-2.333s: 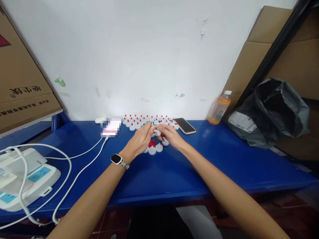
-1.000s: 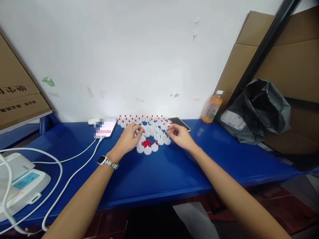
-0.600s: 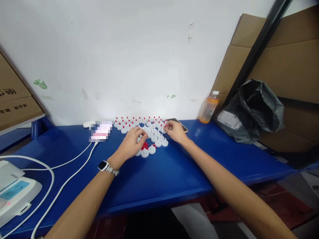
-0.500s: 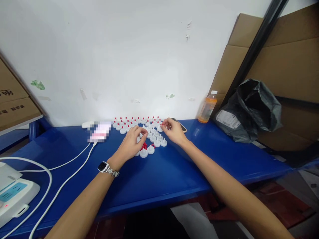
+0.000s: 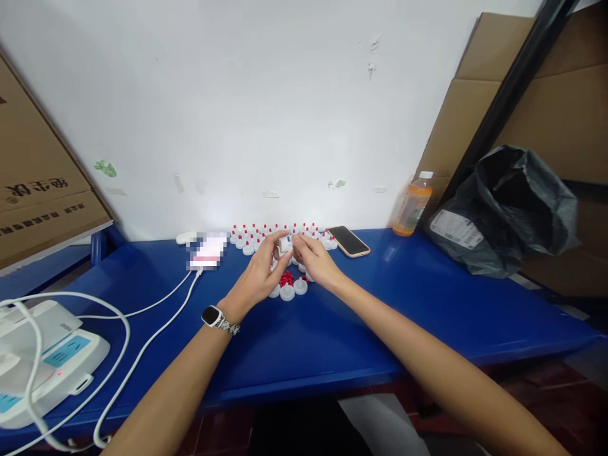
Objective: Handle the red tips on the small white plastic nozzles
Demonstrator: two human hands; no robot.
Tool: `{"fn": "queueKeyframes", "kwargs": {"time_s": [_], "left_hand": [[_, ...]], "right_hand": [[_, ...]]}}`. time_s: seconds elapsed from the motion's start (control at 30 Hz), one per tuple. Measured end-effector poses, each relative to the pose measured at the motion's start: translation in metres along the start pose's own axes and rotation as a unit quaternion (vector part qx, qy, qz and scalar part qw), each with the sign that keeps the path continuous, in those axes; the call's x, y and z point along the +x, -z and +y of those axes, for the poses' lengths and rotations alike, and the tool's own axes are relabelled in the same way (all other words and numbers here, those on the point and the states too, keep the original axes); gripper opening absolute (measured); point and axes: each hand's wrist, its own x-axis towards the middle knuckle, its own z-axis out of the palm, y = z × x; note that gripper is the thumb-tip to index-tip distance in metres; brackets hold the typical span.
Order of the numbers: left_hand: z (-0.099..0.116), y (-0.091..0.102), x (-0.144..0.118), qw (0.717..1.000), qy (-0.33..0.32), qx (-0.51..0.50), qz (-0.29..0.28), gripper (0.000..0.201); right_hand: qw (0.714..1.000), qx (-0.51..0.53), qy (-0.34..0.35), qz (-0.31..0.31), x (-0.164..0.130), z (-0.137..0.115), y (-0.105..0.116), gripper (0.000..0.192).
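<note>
Both hands have drawn together since half a second ago: the left hand [image 5: 259,278] and right hand [image 5: 317,263] now pinch one small white cap [image 5: 284,245] between their fingertips, at frame centre above the loose red pieces [image 5: 286,278] on the blue tabletop [image 5: 403,304].

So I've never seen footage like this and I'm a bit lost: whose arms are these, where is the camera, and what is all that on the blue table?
The camera sits on a person's head, looking down at their own bare arms. The left hand, with a wristwatch, and the right hand meet over the blue table, pinching a small white plastic cap between them. Beneath lie loose red plugs and rows of white caps with red tips. Nearby: a dark phone, an orange drink bottle, a black plastic bag.
</note>
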Motion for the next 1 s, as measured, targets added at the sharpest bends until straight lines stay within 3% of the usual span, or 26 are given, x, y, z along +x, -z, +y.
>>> {"fn": "queueKeyframes", "kwargs": {"time_s": [0.1,0.2,0.3,0.37,0.5,0.6,0.77,0.87,1.0], "left_hand": [[0.005,-0.002,-0.001,1.000,-0.019,-0.010,-0.008,0.036],[0.008,-0.005,0.002,0.997,0.016,-0.070,-0.002,0.033],[0.000,0.001,0.006,0.979,0.106,-0.154,0.076,0.035],[-0.012,0.008,0.007,0.973,0.123,-0.161,0.113,0.033],[-0.029,0.017,0.005,0.988,0.115,-0.100,0.033,0.033],[-0.031,0.016,0.003,0.992,0.095,-0.079,-0.009,0.034],[-0.023,0.015,0.002,0.994,0.082,-0.062,-0.032,0.035],[-0.023,0.017,0.002,0.995,0.090,-0.051,-0.012,0.036],[-0.033,0.024,0.001,0.992,0.125,0.016,0.015,0.035]], "right_hand": [[0.997,0.059,-0.040,0.004,-0.003,0.001,-0.006,0.053],[0.996,0.065,-0.051,0.030,-0.007,-0.001,-0.004,0.056],[0.994,-0.007,-0.024,0.102,-0.009,-0.002,0.010,0.053],[0.990,-0.074,-0.011,0.121,-0.010,-0.002,0.021,0.049],[0.970,-0.244,0.003,-0.009,-0.014,-0.002,0.029,0.030],[0.952,-0.305,-0.004,-0.036,-0.014,-0.005,0.024,0.016],[0.989,-0.140,-0.018,-0.033,-0.002,-0.007,0.014,0.026],[0.997,-0.061,-0.014,-0.040,0.016,-0.003,0.010,0.025],[0.989,-0.149,0.013,0.019,0.054,0.009,0.012,0.017]]}}
